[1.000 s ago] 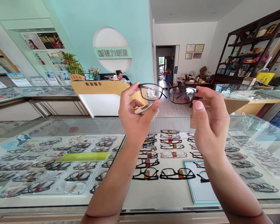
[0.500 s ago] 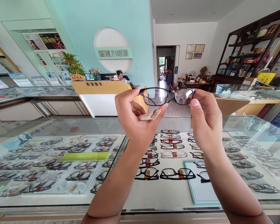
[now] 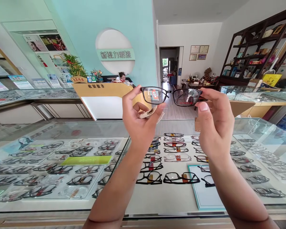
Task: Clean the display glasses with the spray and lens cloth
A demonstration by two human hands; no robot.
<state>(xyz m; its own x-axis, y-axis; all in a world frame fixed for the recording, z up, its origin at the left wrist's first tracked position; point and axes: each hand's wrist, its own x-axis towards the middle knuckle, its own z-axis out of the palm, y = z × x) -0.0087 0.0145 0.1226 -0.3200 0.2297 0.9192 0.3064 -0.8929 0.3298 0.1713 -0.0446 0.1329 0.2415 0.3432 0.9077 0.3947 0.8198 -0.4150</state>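
I hold a pair of black-framed glasses (image 3: 171,96) up at eye level, lenses facing me, above a glass display counter (image 3: 62,130). My left hand (image 3: 139,119) pinches the left end of the frame and also keeps a small beige cloth (image 3: 147,113) tucked between thumb and fingers. My right hand (image 3: 213,122) grips the right end of the frame with curled fingers. Both forearms rise from the bottom edge of the picture.
Under the counter glass lie several rows of spectacle frames (image 3: 173,156) and a white card with a teal border (image 3: 205,190). A person sits behind a yellow reception desk (image 3: 102,90). A dark shelf unit (image 3: 257,47) stands at the right, another glass case (image 3: 259,95) before it.
The glasses, turned at an angle half a second ago, are level and square to me again; both hands shifted slightly with them. The cloth stays in my left hand.
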